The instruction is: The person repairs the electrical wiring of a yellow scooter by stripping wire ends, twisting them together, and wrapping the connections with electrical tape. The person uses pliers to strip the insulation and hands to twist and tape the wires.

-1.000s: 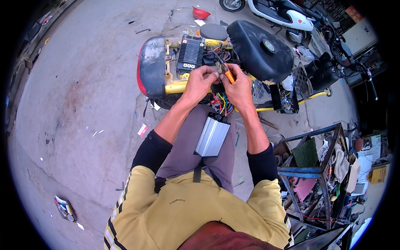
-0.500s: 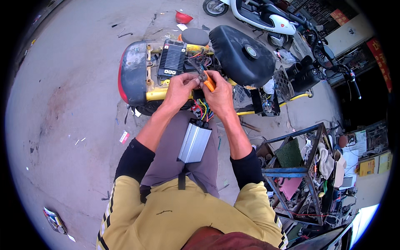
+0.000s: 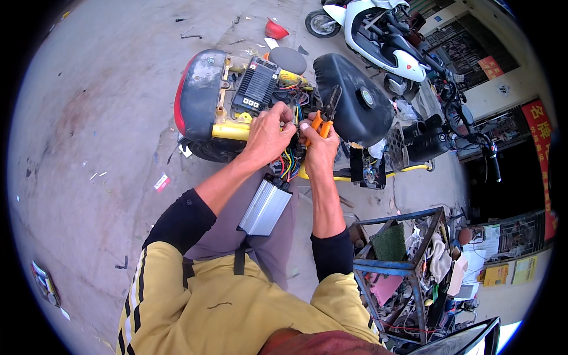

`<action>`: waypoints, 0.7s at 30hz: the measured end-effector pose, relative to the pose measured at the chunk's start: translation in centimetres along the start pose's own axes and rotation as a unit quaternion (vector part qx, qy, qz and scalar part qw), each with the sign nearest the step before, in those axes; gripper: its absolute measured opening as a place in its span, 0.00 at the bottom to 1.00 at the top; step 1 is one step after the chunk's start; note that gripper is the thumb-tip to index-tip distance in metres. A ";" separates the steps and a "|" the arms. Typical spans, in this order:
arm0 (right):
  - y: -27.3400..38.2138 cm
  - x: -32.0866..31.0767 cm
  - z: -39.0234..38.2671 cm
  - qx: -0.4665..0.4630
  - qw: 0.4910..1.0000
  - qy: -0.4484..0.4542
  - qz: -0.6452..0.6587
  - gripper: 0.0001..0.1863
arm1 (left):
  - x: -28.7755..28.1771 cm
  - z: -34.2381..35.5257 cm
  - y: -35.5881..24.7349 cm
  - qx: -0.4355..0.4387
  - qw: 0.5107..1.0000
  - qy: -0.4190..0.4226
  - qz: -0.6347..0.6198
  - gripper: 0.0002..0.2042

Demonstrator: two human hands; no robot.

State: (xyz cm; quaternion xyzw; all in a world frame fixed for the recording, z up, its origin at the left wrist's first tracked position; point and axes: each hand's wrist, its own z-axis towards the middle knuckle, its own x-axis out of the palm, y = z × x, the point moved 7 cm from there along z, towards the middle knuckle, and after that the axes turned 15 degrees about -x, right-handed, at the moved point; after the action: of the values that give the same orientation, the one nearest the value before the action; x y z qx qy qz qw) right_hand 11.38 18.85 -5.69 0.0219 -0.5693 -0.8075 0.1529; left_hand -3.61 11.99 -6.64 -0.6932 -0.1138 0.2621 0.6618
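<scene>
Grey concrete ground (image 3: 89, 118), stained and littered with scraps, fills the left under flat daylight. Far right stands 1 white scooter (image 3: 378, 35). Near right, a blue metal rack (image 3: 402, 272) holds clutter beside a shopfront wall (image 3: 509, 89).

The person wears a mustard-yellow top (image 3: 236, 307) with short sleeves. Down the left side of it run dark stripes (image 3: 133, 307), set close together and following the seam from the shoulder toward the waist. Under it is a black long-sleeved layer: the left sleeve (image 3: 180, 222) and the right sleeve (image 3: 331, 254) are both pushed up and end in a snug cuff, leaving the forearms bare. Both hands, the left hand (image 3: 266, 136) and the right hand (image 3: 319, 148), are bare, with no gloves, rings or watch to be seen. The trousers (image 3: 236, 236) are a dull grey-mauve. A narrow dark strap (image 3: 239, 260) hangs over the front of them.
</scene>
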 end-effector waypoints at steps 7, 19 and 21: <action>0.4 0.0 0.0 -0.002 1.000 -0.009 0.016 0.16 | 1.3 1.1 1.0 0.013 0.991 0.091 -0.093 0.09; 4.8 -2.7 -2.0 -0.119 0.936 0.098 -0.317 0.24 | 0.9 0.2 0.7 0.049 0.995 0.063 -0.065 0.08; 5.8 -3.7 -3.3 -0.171 0.874 0.134 -0.434 0.25 | 1.2 0.3 0.7 0.054 0.994 0.069 -0.071 0.08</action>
State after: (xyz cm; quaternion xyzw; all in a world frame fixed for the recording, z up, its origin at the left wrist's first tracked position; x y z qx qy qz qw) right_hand 16.90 15.10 -1.98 0.3487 -0.3292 -0.8668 -0.1367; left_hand -2.90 12.74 -7.54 -0.6628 -0.1028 0.1715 0.7216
